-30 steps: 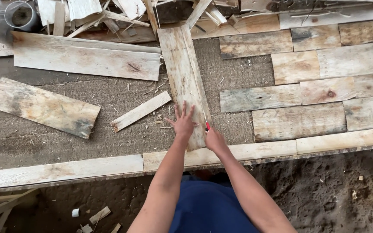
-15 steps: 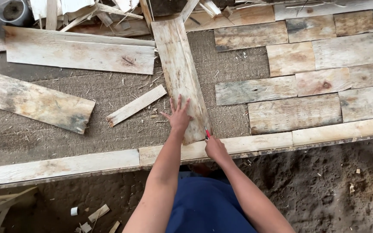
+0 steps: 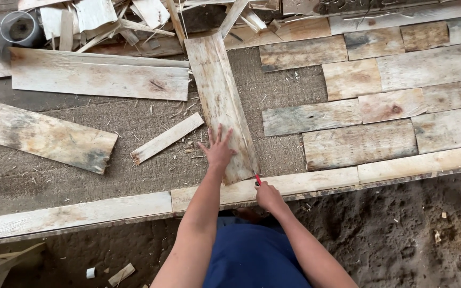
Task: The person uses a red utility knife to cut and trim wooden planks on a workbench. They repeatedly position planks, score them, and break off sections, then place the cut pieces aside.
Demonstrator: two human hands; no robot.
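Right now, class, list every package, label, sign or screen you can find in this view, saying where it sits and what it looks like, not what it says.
None in view: no package, label, sign or screen shows.
Nearest to a container: a grey round tub, open-topped, at the top left beside the scrap wood pile.
Everything else is bare wooden boards on a coarse brown mat.

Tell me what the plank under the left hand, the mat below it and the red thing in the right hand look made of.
Plank under the left hand: rough unfinished wood, pale and weathered, with visible grain and stains. Mat: looks like coarse woven fibre, maybe burlap or carpet backing; grey-brown with a fine weave and scattered splinters. Red thing in the right hand: only a small tip shows, possibly a pencil or marker; material unclear.
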